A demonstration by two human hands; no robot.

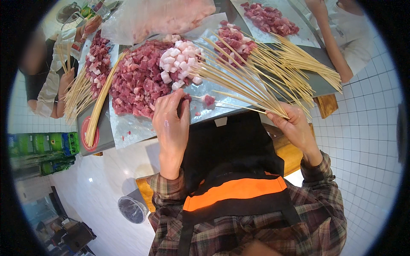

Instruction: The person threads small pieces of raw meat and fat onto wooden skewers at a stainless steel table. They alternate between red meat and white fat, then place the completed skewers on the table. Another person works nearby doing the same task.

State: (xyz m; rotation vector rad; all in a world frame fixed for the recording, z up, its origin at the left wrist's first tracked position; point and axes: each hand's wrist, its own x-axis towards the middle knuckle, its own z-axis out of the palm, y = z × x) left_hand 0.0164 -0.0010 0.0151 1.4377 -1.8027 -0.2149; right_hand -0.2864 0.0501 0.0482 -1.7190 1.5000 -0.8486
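My right hand [290, 123] grips a fanned bunch of bamboo skewers [243, 84] by their lower ends. One separate skewer [235, 106] in the same grip points left and carries a red meat cube [209, 100] with a small white fat piece beside it. At that skewer's tip, my left hand [171, 116] pinches a piece of red meat [186, 97]; its fingertips are partly hidden. Just beyond the left hand lies a big heap of diced red meat [137, 80]. White fat cubes [179, 60] are piled against the heap's right side.
Plastic sheeting [134, 134] covers part of the grey table. More loose skewers [288, 76] lie to the right, near mixed meat [235, 44]. Another skewer bundle [104, 102] lies left. A clear bag of pale meat [163, 19] sits behind. Two people work at the left and right ends.
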